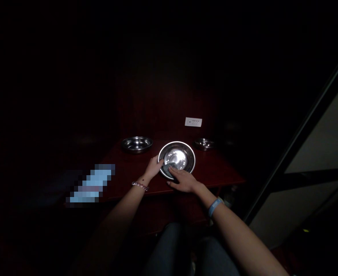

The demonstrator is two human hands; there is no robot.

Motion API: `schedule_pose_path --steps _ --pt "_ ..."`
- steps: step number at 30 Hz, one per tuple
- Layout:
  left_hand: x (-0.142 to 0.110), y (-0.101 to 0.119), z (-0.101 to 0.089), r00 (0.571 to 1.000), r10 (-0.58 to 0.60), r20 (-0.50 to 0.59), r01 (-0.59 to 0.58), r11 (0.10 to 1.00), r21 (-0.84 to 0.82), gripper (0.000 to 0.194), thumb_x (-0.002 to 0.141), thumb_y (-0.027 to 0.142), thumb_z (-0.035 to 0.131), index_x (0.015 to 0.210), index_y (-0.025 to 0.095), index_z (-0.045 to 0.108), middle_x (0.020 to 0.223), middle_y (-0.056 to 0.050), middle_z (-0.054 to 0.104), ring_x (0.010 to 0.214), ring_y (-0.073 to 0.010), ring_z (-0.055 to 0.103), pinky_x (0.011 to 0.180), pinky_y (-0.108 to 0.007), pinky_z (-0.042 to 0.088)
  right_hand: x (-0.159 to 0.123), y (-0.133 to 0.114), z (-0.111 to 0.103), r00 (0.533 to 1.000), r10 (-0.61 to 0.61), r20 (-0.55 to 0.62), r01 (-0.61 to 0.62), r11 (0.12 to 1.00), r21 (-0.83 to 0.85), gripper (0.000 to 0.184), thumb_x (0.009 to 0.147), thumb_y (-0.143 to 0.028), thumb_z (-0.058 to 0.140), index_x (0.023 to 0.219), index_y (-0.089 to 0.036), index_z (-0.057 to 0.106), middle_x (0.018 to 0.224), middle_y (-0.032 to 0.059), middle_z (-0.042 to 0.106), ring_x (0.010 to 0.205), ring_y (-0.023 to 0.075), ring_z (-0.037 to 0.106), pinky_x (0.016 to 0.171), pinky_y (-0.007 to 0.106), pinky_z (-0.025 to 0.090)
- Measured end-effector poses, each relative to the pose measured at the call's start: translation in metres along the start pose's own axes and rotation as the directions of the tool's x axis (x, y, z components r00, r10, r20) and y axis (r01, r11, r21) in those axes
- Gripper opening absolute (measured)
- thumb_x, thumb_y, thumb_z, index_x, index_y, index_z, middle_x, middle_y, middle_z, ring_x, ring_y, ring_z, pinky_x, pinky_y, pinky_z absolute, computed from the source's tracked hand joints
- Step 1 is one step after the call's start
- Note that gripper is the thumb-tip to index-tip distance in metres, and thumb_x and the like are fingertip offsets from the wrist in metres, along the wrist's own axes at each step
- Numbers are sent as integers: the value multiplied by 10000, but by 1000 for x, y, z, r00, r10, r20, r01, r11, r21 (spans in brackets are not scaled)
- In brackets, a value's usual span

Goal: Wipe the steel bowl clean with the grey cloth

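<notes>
A shiny steel bowl (178, 156) is tilted toward me on a dark red table (214, 170). My left hand (154, 167) grips the bowl's left rim, fingers curled round it. My right hand (183, 180) lies at the near rim with its fingers pressing a small grey cloth (169, 168) against the inside of the bowl. A beaded bracelet is on my left wrist and a blue band on my right.
Another steel bowl (136, 143) sits at the back left of the table and a smaller one (204, 144) at the back right. A white socket plate (193, 122) is on the wall behind. A blurred light patch (90, 184) lies left. The room is very dark.
</notes>
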State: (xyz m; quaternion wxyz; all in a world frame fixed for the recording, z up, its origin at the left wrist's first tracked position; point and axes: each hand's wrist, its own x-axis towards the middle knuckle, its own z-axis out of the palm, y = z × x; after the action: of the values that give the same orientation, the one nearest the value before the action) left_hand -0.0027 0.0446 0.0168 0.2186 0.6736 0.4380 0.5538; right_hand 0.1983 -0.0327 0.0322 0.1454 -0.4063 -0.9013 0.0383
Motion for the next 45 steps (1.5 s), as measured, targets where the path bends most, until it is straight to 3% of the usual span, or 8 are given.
schedule_pose_path --steps 5,10,17,20,28,35,40,45 --pt "-1 2 -1 1000 -8 2 8 1000 0 299 778 288 538 955 123 713 973 -106 769 896 -255 701 867 -380 555 -1 -10 -4 996 77 53 -73 994 -78 707 930 -442 573 1541 -145 379 1581 131 368 1433 283 425 1182 408 351" --pt "-1 3 -1 1000 -8 -1 8 1000 -8 287 794 286 554 974 135 718 988 -110 771 910 -253 706 893 -383 549 1 -12 0 971 231 65 -223 969 -106 627 964 -548 467 1493 -213 470 1540 119 446 1405 297 466 1168 488 342" --pt "0 1 1 1000 -7 14 7 1000 -4 278 807 263 550 987 127 713 1018 -111 769 934 -251 703 912 -376 540 3 10 10 931 359 -67 -365 919 -148 579 950 -557 452 1449 -273 526 1490 118 516 1435 316 417 1226 570 -2" --pt "1 1 1 1000 -7 22 7 1000 3 293 808 257 545 992 102 712 1013 -126 766 928 -263 699 918 -388 533 4 17 10 910 374 -178 -400 907 -135 586 940 -489 473 1475 -250 492 1514 110 490 1461 319 370 1234 543 -47" --pt "1 5 -1 1000 -15 22 15 999 -38 287 787 310 591 948 120 732 969 -109 777 896 -263 709 841 -368 557 7 12 2 876 315 -365 -374 922 -101 606 1005 -379 343 1520 -64 398 1571 167 398 1498 295 288 1255 507 1" --pt "-5 18 0 998 9 56 -5 997 -73 391 869 447 556 983 123 742 964 -89 775 864 -236 699 776 -307 551 19 8 6 842 281 -461 -348 935 -67 587 1030 -384 330 1555 -121 345 1602 136 351 1501 291 287 1243 537 11" --pt "-6 21 1 998 20 52 -17 999 -48 389 885 457 536 946 130 738 924 -78 772 849 -227 694 765 -295 544 28 0 4 865 246 -436 -302 951 -63 583 1040 -394 320 1570 -150 312 1625 111 307 1511 279 259 1241 540 7" --pt "-5 17 1 998 52 36 -51 999 -16 392 894 442 526 997 127 735 976 -81 772 899 -227 690 846 -309 536 27 -13 2 926 137 -351 -176 981 -81 564 1043 -423 330 1560 -196 339 1616 73 339 1513 261 255 1246 528 40"
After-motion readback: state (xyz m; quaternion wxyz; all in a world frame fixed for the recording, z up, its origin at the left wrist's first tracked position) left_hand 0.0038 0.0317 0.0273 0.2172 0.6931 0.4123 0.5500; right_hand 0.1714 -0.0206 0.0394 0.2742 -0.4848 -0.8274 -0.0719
